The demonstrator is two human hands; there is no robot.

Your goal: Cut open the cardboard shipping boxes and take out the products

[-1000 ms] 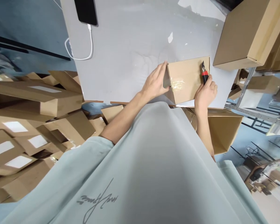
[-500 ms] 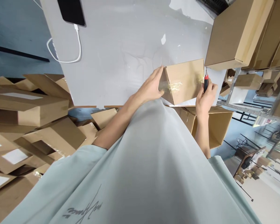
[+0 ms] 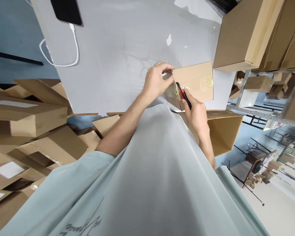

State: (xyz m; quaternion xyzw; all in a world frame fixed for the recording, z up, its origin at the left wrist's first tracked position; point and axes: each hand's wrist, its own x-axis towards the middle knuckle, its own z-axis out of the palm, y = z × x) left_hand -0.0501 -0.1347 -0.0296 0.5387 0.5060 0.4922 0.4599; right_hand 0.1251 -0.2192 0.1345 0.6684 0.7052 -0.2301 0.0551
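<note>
A small taped cardboard box (image 3: 196, 78) rests on the grey table close to my body, with clear tape shining on its right end and left edge. My left hand (image 3: 158, 78) grips its far left corner, fingers bent over the edge and thumb against the left side. In my right hand (image 3: 195, 111) is a red and black utility knife (image 3: 185, 96). The knife's tip lies at the box's left edge, near the tape, just below my left thumb. How deep the blade goes, I cannot tell.
A larger closed carton (image 3: 238, 36) stands at the table's right. At upper left lies a phone (image 3: 66, 11) with a white cable (image 3: 76, 49). Piled cartons (image 3: 51, 114) fill the floor at left. An open carton (image 3: 223, 134) sits below the table's right edge, beside shelving (image 3: 267, 113).
My right hand has brought the utility knife leftward from the box's right end to its left edge. My left hand has shifted from lying along the left side to gripping the far corner.
</note>
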